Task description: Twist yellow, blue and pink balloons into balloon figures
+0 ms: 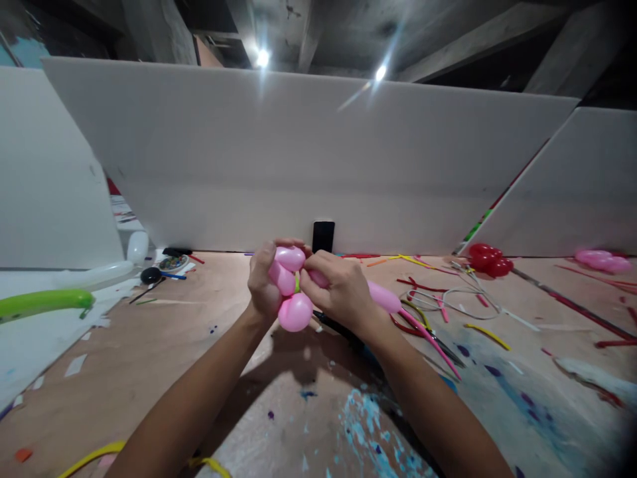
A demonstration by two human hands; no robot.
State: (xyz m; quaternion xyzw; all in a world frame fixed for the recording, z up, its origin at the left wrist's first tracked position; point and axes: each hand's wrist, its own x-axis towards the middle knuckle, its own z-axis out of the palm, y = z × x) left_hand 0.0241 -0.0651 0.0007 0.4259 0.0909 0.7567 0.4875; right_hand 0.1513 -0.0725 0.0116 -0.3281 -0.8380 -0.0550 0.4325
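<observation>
A pink modelling balloon (295, 313), twisted into several round bubbles, is held up over the middle of the table. My left hand (265, 282) wraps round the bubbles from the left, its fingers curled over their top. From the right, my right hand (341, 285) pinches the same balloon close to the twists. A bit of yellow-green balloon (297, 282) shows between the bubbles. Past my right hand the pink balloon runs on as a long inflated part and ends in a thin uninflated tail (438, 348). The fingertips of my right hand are partly hidden.
Scissors (450, 348) and loose uninflated balloons lie to the right, near a red balloon shape (490, 259) on a stick. Green (44, 304) and white balloons (99, 273) lie at left. A white panel (318, 159) stands behind the paint-stained table (189, 338), with a black phone-like object (323, 236) before it.
</observation>
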